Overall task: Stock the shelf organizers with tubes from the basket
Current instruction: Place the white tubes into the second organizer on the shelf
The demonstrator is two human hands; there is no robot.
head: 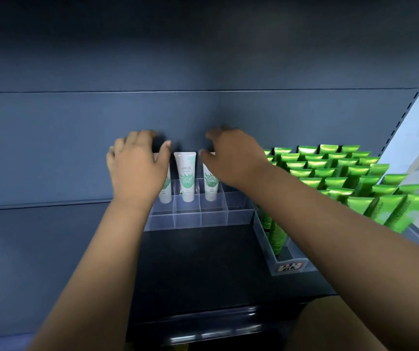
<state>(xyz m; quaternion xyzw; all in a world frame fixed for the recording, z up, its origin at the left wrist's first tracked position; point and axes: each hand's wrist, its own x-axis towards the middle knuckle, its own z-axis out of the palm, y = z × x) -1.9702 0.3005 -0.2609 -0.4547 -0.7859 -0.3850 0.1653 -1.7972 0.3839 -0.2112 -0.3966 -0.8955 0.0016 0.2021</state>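
Clear organizer (200, 219) stands at the back edge of the shelf (198, 262), compartments in rows. Three white tubes (185, 173) stand upright, cap down, in its back row, one per compartment. This fills from the back, so the front rows stay reachable.

Left hand (137, 168) lies over the top of the leftmost tube, thumb out toward the middle one. Right hand (232, 158) lies over the top of the rightmost tube, thumb beside its crimp. Contact is hidden, so gripping or merely steadying cannot be told. Judgement: both are seating or straightening the outer tubes.

A second organizer (287, 264) at the shelf's right end is packed with green tubes (330, 171). Basket not in view
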